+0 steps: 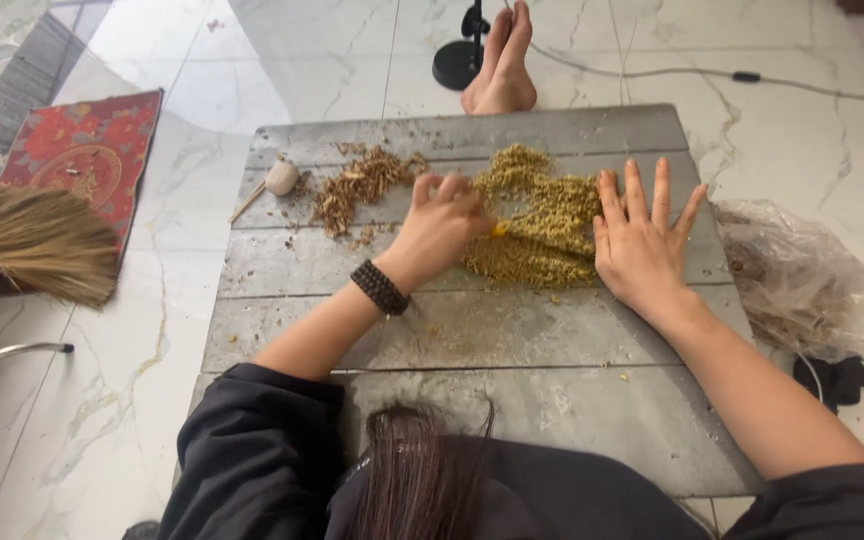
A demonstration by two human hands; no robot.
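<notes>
Your left hand (440, 228) is curled shut around a small yellow thing (498, 230); only a tip of it pokes out, so you cannot tell what it is. It rests at the left edge of the pile of yellow-green dried bits (542, 225). Your right hand (640, 240) is flat and open, holding nothing, with its fingers spread and pressed against the right side of that pile. The pile lies between your two hands, in the middle of the grey wooden board (472, 330). A bead bracelet (380, 287) sits on your left wrist. To the left of your left hand lies a smaller heap of brown dried scraps (357, 187), and just past it a small pale round thing with a stick (280, 179). A clear plastic bag (802, 280) lies on the floor beside the board's right edge. A straw broom (32, 240) rests on the floor far to the left, over a red mat (87, 145). Bare feet (501, 65) show past the far edge of the board.
</notes>
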